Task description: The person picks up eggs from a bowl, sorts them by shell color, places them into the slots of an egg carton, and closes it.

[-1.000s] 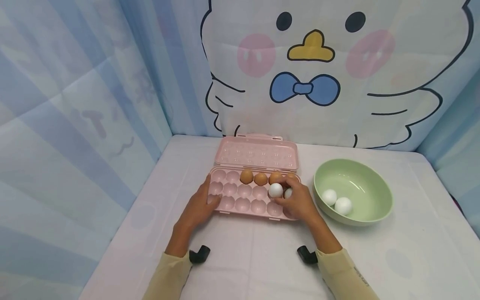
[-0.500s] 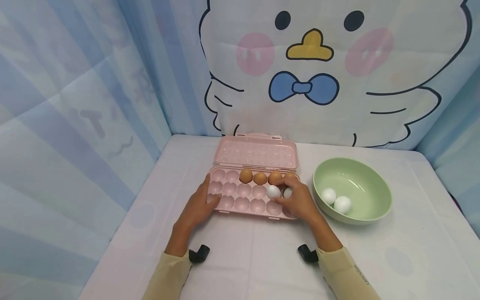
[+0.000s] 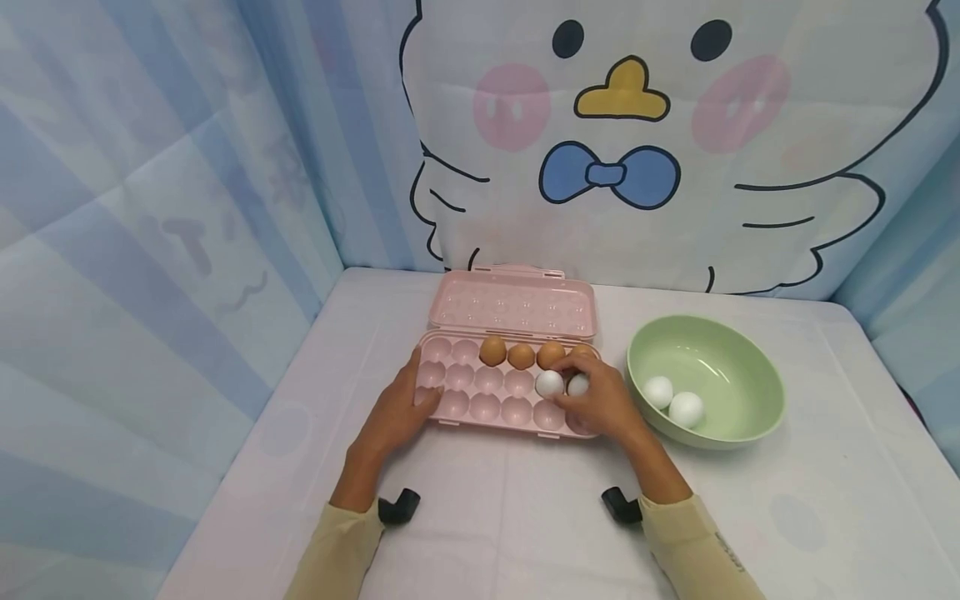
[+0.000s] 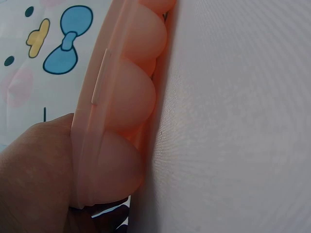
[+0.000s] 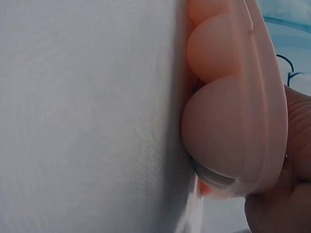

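A pink egg carton (image 3: 485, 424) lies on the table with its lid folded back. My left hand (image 3: 399, 410) grips its left end; the left wrist view has fingers below the carton (image 4: 119, 170). Over the carton's right part, my right hand (image 3: 602, 402) has thumb and index fingertips beside a white egg (image 3: 549, 383) seated in a middle-row cup. Another white egg (image 3: 577, 385) sits right of it, partly behind the fingers. Brown eggs (image 3: 492, 351) occupy the back row's right part. In the right wrist view, the carton's underside (image 5: 218, 126) hides most of that hand.
A green bowl (image 3: 723, 383) with two white eggs (image 3: 686, 410) stands just right of the carton. The upright lid (image 3: 513, 304) backs the carton. Patterned curtains (image 3: 187, 250) enclose the table (image 3: 480, 517) at the back and sides.
The white egg at my right fingertips has come down into its cup. My right hand has then drawn slightly rightward from it, loosening its hold. My left hand keeps its grip on the carton.
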Demonstrator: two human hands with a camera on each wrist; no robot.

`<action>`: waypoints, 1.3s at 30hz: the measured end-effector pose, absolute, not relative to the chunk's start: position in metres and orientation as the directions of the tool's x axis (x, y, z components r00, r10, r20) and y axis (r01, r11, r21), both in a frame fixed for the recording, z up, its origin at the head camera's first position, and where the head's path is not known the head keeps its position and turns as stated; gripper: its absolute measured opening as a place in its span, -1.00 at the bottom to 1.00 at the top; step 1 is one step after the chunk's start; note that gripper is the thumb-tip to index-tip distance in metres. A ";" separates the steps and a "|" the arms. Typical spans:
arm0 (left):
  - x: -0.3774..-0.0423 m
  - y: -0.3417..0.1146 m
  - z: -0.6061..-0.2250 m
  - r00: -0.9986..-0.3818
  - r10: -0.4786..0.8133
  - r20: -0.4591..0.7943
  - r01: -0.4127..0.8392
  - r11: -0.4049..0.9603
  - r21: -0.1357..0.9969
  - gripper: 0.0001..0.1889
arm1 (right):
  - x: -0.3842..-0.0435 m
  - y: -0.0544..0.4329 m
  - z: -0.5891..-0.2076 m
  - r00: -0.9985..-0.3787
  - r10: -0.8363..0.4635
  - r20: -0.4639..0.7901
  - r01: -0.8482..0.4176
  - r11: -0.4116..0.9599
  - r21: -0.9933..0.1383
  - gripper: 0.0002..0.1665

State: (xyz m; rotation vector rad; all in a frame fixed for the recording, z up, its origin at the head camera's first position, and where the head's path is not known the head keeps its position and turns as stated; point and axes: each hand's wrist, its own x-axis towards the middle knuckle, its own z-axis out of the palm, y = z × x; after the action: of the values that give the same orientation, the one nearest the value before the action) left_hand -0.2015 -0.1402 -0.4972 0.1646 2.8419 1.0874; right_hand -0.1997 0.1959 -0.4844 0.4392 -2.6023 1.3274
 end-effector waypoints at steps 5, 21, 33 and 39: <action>-0.203 -0.140 -0.498 -0.989 0.138 -0.045 0.073 0.738 0.671 -0.09 | -0.200 0.198 -0.485 -0.934 -0.178 0.309 -0.355 0.538 -0.765 -0.51; -0.202 -0.141 -0.496 -0.989 0.139 -0.047 0.073 0.742 0.666 -0.09 | -0.187 0.213 -0.440 -0.893 -0.138 0.429 -0.433 0.531 -0.728 -0.49; -0.201 -0.141 -0.496 -0.989 0.135 -0.056 0.064 0.742 0.668 -0.09 | -0.162 0.298 -0.423 -0.965 -0.048 0.258 -0.221 0.678 -0.701 -0.39; -0.202 -0.142 -0.497 -0.988 0.146 -0.049 0.076 0.738 0.671 -0.09 | -0.153 0.325 -0.420 -0.997 -0.071 -0.025 -0.034 0.727 -0.686 -0.06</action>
State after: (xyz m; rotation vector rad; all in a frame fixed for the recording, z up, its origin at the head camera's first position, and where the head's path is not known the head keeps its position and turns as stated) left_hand -0.2020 -0.1419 -0.4969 0.1814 2.8360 1.0880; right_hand -0.1529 0.3253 -0.4199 0.0899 -2.9650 1.1761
